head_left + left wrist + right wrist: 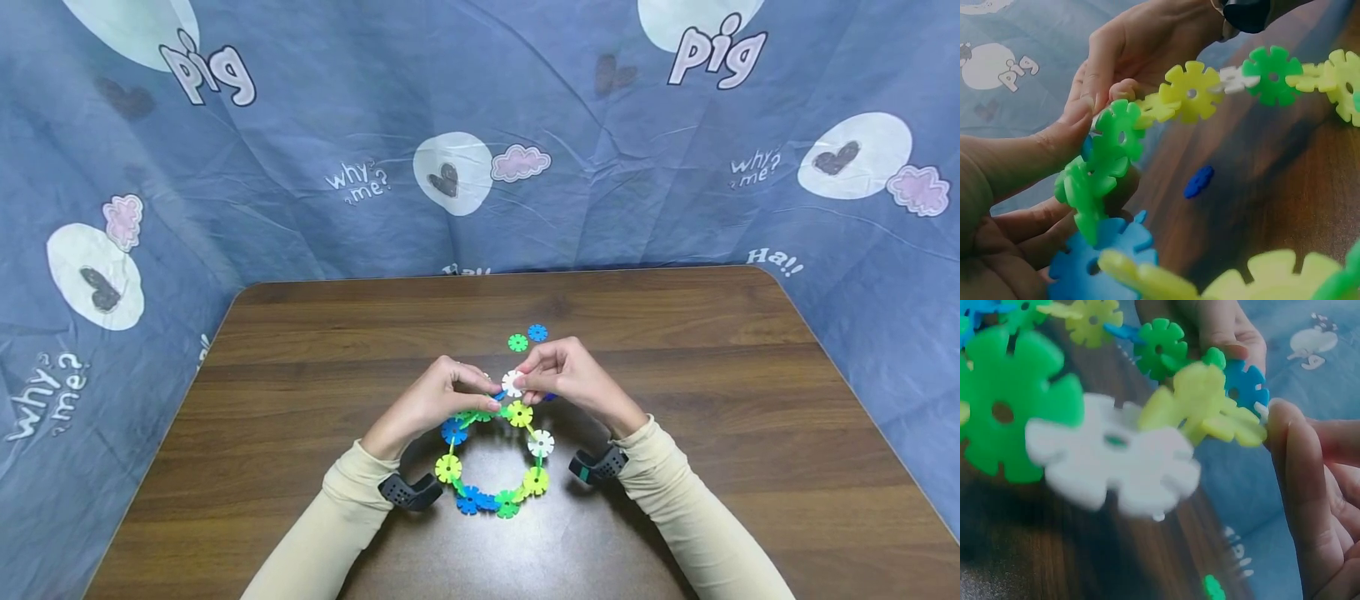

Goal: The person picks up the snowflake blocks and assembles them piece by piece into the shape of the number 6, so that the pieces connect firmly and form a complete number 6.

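A ring of interlocking flower-shaped plastic discs [536, 481] in blue, green, yellow and white is held up between both hands. My left hand [431, 398] pinches a blue disc [1249, 389] at the ring's far side, thumb toward me. With thumb and fingertips, my right hand [576, 379] grips a white disc [512, 383] right beside that blue one. In the right wrist view only a sliver of this white disc shows past the fingertips. Green discs [1119, 131] hang next to the left thumb, and a yellow disc [520, 414] lies just below the white one.
Beyond the hands, a loose green disc [517, 342] and a loose blue disc [537, 332] lie on the wooden table [337, 333]. A dark blue disc [1199, 182] lies under the right hand, partly hidden in the head view. A blue printed cloth [300, 208] hangs behind the table.
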`<state>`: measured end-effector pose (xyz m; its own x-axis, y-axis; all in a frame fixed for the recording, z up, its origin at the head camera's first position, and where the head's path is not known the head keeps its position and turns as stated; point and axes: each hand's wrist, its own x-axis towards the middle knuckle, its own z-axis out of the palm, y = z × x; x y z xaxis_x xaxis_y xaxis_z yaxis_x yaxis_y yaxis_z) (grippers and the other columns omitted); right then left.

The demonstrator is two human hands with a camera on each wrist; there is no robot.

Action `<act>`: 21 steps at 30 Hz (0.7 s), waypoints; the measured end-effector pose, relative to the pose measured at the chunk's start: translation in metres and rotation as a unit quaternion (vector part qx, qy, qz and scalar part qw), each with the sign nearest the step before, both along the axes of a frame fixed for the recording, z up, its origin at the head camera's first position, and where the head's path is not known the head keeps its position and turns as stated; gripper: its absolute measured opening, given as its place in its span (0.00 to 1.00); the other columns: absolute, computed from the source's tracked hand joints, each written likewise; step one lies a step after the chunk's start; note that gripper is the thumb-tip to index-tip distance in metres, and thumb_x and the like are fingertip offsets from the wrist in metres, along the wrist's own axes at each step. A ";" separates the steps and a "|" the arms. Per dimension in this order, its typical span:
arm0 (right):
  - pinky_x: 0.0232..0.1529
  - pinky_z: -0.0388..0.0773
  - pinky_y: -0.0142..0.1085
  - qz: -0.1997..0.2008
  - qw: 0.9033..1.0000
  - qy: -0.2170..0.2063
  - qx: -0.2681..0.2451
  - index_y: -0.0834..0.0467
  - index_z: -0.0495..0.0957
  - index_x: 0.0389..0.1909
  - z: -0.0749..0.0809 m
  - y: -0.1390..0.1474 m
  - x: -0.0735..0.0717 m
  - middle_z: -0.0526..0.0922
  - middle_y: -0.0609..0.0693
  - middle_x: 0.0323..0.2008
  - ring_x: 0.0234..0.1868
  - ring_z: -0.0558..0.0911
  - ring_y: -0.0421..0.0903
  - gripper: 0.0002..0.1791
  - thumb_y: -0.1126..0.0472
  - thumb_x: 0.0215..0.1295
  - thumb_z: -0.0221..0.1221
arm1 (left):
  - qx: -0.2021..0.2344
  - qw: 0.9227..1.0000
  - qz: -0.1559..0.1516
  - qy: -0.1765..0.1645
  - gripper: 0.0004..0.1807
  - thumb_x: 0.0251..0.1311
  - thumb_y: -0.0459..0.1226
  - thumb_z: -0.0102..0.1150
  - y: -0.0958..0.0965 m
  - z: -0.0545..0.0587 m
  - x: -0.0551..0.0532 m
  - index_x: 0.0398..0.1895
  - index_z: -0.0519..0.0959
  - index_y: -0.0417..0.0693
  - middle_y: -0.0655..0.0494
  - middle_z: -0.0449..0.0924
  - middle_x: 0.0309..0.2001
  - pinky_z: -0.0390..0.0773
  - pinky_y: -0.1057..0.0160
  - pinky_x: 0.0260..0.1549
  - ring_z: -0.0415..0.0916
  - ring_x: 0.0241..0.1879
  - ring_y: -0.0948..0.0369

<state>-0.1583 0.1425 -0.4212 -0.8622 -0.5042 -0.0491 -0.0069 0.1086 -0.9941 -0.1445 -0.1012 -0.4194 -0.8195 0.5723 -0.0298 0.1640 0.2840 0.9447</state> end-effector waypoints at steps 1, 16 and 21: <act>0.33 0.90 0.48 0.001 1.000 -0.002 -0.003 0.73 0.82 0.36 0.000 0.000 -0.001 0.89 0.55 0.25 0.23 0.88 0.42 0.06 0.71 0.64 0.66 | 0.003 1.000 0.000 0.000 0.10 0.61 0.31 0.71 0.000 0.000 0.000 0.45 0.89 0.36 0.42 0.89 0.45 0.85 0.66 0.45 0.84 0.44 0.63; 0.32 0.89 0.49 0.026 0.999 0.022 -0.024 0.72 0.81 0.36 0.009 0.008 -0.002 0.90 0.52 0.25 0.26 0.89 0.47 0.05 0.72 0.64 0.66 | 0.017 0.998 0.050 -0.044 0.14 0.59 0.32 0.74 0.001 0.012 0.000 0.47 0.88 0.35 0.40 0.90 0.45 0.86 0.64 0.40 0.87 0.42 0.62; 0.33 0.90 0.48 0.032 0.999 0.007 -0.025 0.73 0.81 0.36 0.009 0.007 -0.004 0.90 0.52 0.26 0.25 0.89 0.44 0.06 0.72 0.65 0.66 | 0.034 0.998 0.042 -0.038 0.10 0.59 0.29 0.73 0.002 0.010 -0.001 0.43 0.89 0.33 0.40 0.90 0.46 0.86 0.67 0.43 0.86 0.43 0.66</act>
<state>-0.1620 0.1493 -0.4119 -0.8284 -0.5600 -0.0113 -0.0259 0.0584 -0.9980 -0.1452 -0.0991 -0.4090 -0.8610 0.5053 -0.0569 0.0694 0.2275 0.9713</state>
